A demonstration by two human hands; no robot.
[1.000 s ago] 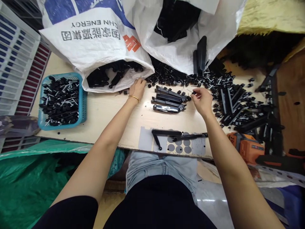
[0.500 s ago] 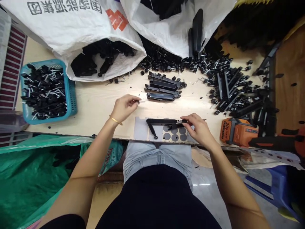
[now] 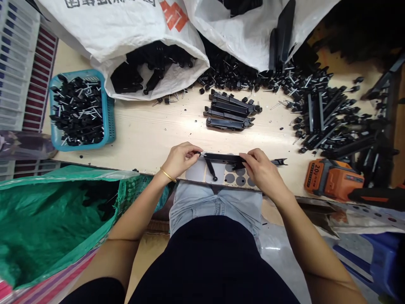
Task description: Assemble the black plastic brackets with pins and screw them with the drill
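Note:
My left hand (image 3: 182,160) pinches a small black-headed metal pin (image 3: 202,154). The pin's shank points right, at the left end of a long black plastic bar (image 3: 221,157); whether it has entered the bar I cannot tell. Around the right part of that bar, the fingers of my right hand (image 3: 261,169) are closed. A forked black end (image 3: 280,162) sticks out beyond the right hand. Below the bar's left end a thin black arm (image 3: 211,169) slants down over a grey sheet with round discs (image 3: 240,180) at the table's front edge.
Several black bars (image 3: 232,110) lie stacked behind the hands. A blue basket (image 3: 109,122) of black-headed pins stands left. White sacks (image 3: 120,29) and loose pins (image 3: 228,74) line the back. At right are a pile of black parts (image 3: 325,118) and an orange battery tool (image 3: 341,177).
My left hand has brought the pin right and down to the bar's left end. My right hand has shifted its grip along the bar. The camera view has swung slightly.

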